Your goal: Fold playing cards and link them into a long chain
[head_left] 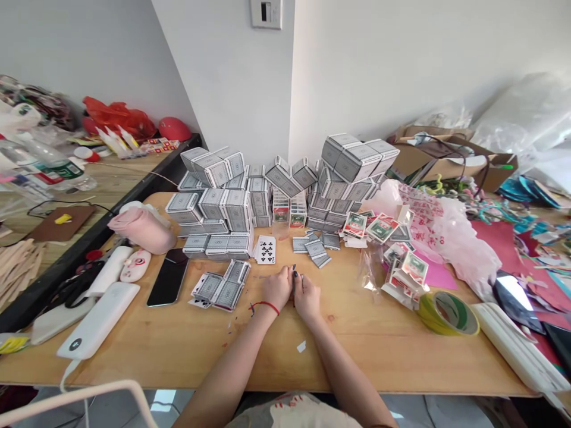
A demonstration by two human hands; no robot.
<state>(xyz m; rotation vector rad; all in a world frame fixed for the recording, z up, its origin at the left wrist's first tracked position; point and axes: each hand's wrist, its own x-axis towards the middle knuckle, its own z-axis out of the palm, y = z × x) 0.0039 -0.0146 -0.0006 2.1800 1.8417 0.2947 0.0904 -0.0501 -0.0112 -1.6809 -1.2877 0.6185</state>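
My left hand [277, 286] and my right hand [307, 296] meet over the middle of the wooden table, both closed with fingers curled and fingertips together. Whatever is pinched between them, if anything, is hidden by the fingers. Just beyond them lie several loose playing cards [317, 252], backs up. A ten of clubs [266, 249] faces up to the left of these. Nearer my left arm sits a spread pile of playing cards [220, 286]. Behind, stacked blocks of grey-backed cards [238, 211] form a wall, with more card blocks [352, 157] at right.
On the left are a black phone [168, 278], a white power bank [99, 321] and a pink rolled cloth [143, 229]. To the right lie opened card boxes [407, 273], a yellow tape roll [448, 314] and a plastic bag [446, 226]. A paper scrap [302, 346] lies between my forearms.
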